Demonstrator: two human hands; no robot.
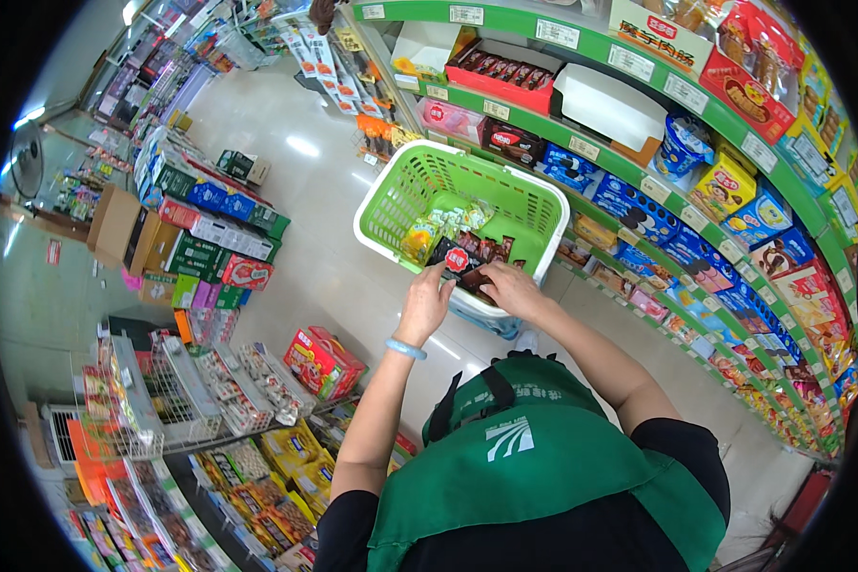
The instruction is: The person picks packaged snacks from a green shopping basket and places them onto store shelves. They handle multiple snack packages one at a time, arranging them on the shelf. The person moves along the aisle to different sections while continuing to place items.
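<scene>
A bright green plastic shopping basket [465, 179] with a white rim stands in front of me. At its near side, my left hand [427, 299], with a pale bangle on the wrist, holds the left end of a black snack package [456, 259] bearing a red emblem. The fingers of my right hand [513, 292] are on the package's right end and partly hide it. Inside the basket lie several small dark-red wrapped bars [497, 247], a yellow snack bag [420, 237] and pale wrapped sweets [452, 218].
Green-edged store shelves [604, 161] of packaged snacks curve along the right. An emptied-looking white display box [608, 104] sits beside a red box of bars [504, 75]. Stacked cartons [211, 229], a red gift box [325, 363] and wire racks [179, 386] stand on the left.
</scene>
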